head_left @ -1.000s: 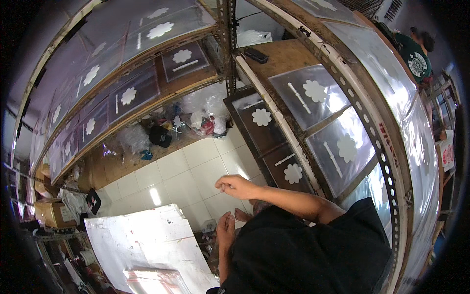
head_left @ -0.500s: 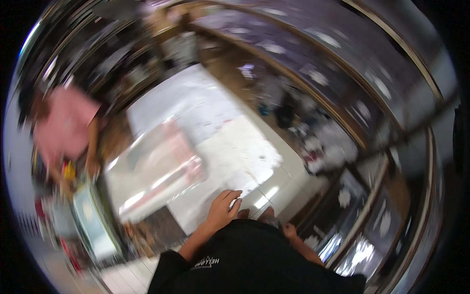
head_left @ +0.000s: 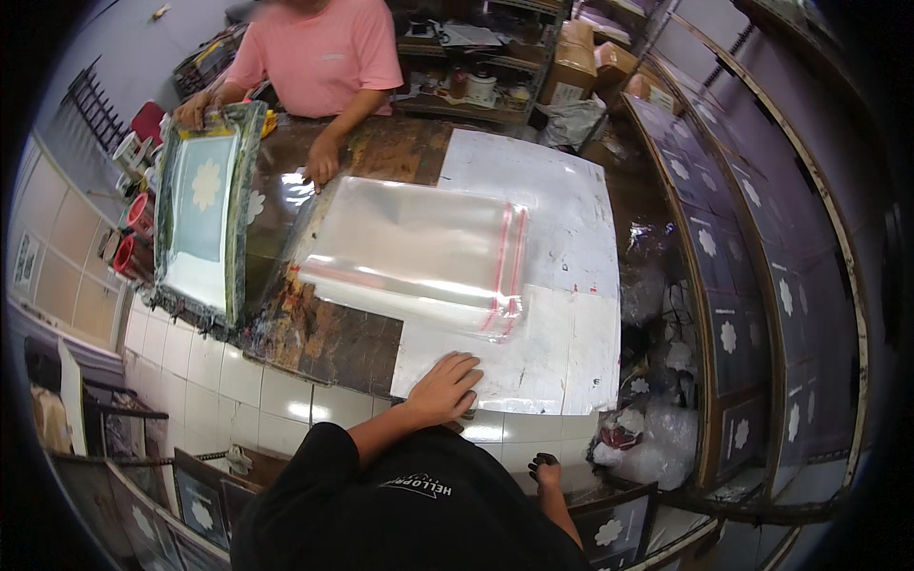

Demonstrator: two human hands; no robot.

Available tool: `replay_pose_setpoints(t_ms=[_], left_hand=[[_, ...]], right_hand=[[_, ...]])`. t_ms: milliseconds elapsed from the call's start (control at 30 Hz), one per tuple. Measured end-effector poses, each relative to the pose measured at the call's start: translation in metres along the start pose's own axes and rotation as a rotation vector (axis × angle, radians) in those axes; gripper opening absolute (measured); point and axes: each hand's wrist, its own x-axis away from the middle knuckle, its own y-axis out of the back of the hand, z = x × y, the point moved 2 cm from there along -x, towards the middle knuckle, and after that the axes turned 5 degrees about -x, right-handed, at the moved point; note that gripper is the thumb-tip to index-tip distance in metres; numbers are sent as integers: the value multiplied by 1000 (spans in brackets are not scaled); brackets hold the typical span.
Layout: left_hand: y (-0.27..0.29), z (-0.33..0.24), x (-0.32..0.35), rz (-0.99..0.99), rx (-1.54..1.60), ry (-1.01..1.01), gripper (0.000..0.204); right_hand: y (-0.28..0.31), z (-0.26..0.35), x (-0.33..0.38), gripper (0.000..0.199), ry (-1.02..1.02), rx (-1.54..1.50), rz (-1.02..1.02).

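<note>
My left hand (head_left: pixel 446 388) is open, its fingers stretched out over the near edge of the white sheets (head_left: pixel 571 324) on the table. Just beyond its fingertips lies a stack of clear plastic bags (head_left: pixel 409 257) with red-edged strips along the right end. My right hand (head_left: pixel 546 468) hangs low by my side, away from the table. Its fingers look loosely curled and apart, with nothing visible in them. Across the table, a person in a pink shirt (head_left: pixel 328 57) has one hand on a raised screen-printing frame (head_left: pixel 205 252) and the other near the bags' far left corner.
The stained brown table (head_left: pixel 343 347) carries the sheets and bags. To the right stand tall racks (head_left: pixel 700 314) of panels with white flower shapes. Crumpled clear plastic (head_left: pixel 657 447) lies below them. Cardboard boxes (head_left: pixel 573 62) and shelves are at the back; more racks stand behind me.
My view has swung around, so the table, the bags and the person opposite sit differently in the picture. My left hand stays over the sheets' near edge; my right stays low.
</note>
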Motion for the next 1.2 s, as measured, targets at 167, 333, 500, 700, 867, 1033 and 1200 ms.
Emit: replay_pose_setpoints(t_ms=[167,333,500,700,867,1033,1200], left_hand=[[1,1,1,-24,-2,-8,43],[-3,6,7,-70,49,-4,42],[5,6,14,-87,344,260,39],[102,16,8,-433,-180,296,52],[174,44,-19,-264,-690,364,80],[182,101,-21,52,-913,369,68],[163,126,-24,177,-722,305,41]], right_hand=[[-14,-6,-1,23,-1,2,78],[-15,-36,12,22,80,261,220],[-11,-36,44,24,74,368,259],[0,-34,53,27,-59,296,125],[8,-54,33,31,-54,140,78],[0,-42,50,35,-22,118,96],[-6,-42,70,26,3,262,22]])
